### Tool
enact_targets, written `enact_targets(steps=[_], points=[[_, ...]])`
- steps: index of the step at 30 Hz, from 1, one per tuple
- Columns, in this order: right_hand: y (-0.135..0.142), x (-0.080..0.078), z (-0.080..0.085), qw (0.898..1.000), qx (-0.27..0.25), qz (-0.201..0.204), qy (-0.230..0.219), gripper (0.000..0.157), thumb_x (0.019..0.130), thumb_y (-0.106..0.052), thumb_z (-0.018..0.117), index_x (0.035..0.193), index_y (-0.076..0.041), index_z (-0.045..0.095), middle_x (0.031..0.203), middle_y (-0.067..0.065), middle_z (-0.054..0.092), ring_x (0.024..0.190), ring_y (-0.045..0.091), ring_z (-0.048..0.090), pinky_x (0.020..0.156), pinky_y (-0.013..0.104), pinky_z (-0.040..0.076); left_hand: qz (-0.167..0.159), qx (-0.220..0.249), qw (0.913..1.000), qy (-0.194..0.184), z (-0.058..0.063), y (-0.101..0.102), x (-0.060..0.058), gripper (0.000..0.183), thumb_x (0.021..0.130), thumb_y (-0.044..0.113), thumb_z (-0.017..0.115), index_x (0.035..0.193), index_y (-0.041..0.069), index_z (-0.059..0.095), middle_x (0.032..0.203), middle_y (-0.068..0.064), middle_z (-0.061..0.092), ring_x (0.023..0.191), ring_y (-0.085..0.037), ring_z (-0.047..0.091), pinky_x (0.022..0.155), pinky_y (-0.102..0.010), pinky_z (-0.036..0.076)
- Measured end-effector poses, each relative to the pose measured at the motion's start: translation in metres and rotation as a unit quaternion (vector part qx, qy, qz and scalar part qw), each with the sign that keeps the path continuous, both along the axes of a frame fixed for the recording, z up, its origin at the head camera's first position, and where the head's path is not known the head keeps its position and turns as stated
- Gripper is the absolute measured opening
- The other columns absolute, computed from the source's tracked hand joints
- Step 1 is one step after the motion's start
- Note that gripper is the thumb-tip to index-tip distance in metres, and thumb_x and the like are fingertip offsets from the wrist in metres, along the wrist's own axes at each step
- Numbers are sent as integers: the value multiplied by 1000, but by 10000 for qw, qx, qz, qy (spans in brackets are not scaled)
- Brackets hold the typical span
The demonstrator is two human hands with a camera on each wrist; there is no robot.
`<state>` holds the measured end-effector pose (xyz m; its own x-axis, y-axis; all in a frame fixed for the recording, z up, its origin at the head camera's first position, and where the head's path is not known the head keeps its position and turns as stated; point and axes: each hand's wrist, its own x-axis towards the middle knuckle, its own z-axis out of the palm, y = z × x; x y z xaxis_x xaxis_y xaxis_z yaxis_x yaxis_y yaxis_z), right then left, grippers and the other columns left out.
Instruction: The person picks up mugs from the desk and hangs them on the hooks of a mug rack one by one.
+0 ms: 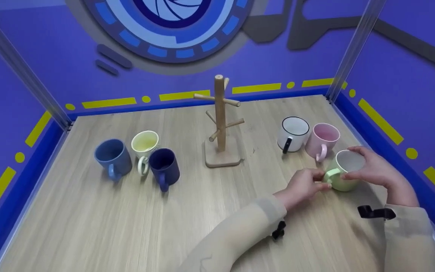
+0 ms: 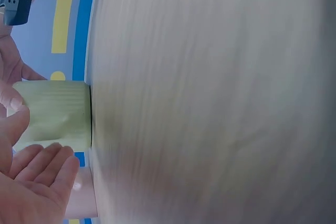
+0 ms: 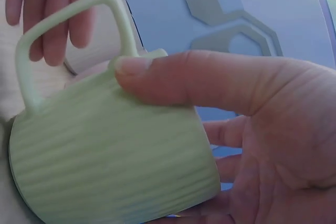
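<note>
A light green ribbed mug [image 1: 345, 182] stands at the right of the table, its handle [image 3: 73, 11] turned toward my left hand. My right hand [image 1: 380, 170] grips the mug around its body, thumb by the rim close to the handle and fingers on the far side. At the handle is my left hand [image 1: 303, 184]; in the left wrist view its fingers [image 2: 50, 163] are extended, with the thumb apart from them. Whether they touch the handle is hard to see. Just behind stands a pink mug [image 1: 317, 145], and beside it a white mug with a black rim [image 1: 291, 141].
A wooden mug tree [image 1: 220, 121] with several bare pegs stands mid-table. On the left are a blue mug [image 1: 121, 160], a pale yellow mug [image 1: 142, 151] and a dark navy mug [image 1: 170, 172]. Blue-purple panels [image 1: 187, 83] border the table at the back and sides.
</note>
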<state>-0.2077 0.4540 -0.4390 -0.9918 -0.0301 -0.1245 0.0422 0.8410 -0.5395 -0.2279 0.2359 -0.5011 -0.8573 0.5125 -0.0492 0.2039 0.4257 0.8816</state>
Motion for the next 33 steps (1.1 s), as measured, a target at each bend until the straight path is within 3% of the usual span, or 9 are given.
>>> enact_targets(steps=[4,7,10,12,16,22,25,29,33], points=[[-1,2,0,9996,-217,-107,-165,100,82,-45,85,151,6,33,147,35,43,118,48,51,94,61,53,204,41,9997,115,3,0,-1,14,90,18,80,104,18,80,90,14,74,77,5,55,68,-9,49],[-2,5,0,9975,-592,-217,-325,98,85,-44,82,152,6,30,151,36,37,120,46,50,88,46,59,387,75,9989,262,8,-2,-1,16,90,16,80,107,18,80,93,13,77,75,6,55,65,-8,48],[-3,8,0,9929,-1047,-318,-462,94,89,-40,79,154,5,28,151,36,34,116,40,51,78,29,59,320,-148,9955,877,13,-8,0,19,92,20,78,112,20,79,99,13,78,78,8,56,66,-5,47],[-5,10,-1,9888,-1337,-379,-550,91,91,-37,77,154,5,26,150,35,33,113,34,52,78,26,60,202,-401,9875,1509,17,-13,0,19,95,23,75,113,21,78,102,14,78,81,9,57,67,-2,45],[-11,13,-3,9796,-1845,-395,-685,85,95,-32,73,152,8,25,146,32,35,105,18,53,80,27,61,41,-707,9610,2673,25,-24,1,22,100,28,68,119,20,75,109,12,78,93,8,65,78,0,47],[-28,14,-5,9772,-1985,-163,-732,80,98,-33,68,148,13,25,143,32,38,102,11,56,81,28,62,-72,-861,9344,3456,43,-44,-2,32,104,29,61,131,16,70,123,5,76,110,-3,71,94,-9,52],[-38,16,-5,9787,-1972,173,-546,79,98,-28,69,152,8,24,138,32,44,101,13,59,79,29,63,-131,-1001,9234,3703,52,-54,-5,30,104,29,61,129,16,70,120,4,76,107,-5,72,93,-11,54],[-54,19,-9,9792,-1809,885,236,92,90,-13,80,160,-4,21,139,26,49,108,19,61,84,27,61,-204,-1195,9157,3832,66,-69,-9,29,104,29,61,128,17,71,117,4,76,106,-6,72,92,-11,54],[-74,21,-13,9743,-1667,1157,976,107,77,-10,91,162,-14,25,148,21,45,123,38,57,98,55,58,-293,-1244,9129,3876,77,-85,-14,29,103,29,61,126,16,73,115,2,77,105,-9,73,92,-14,56]])
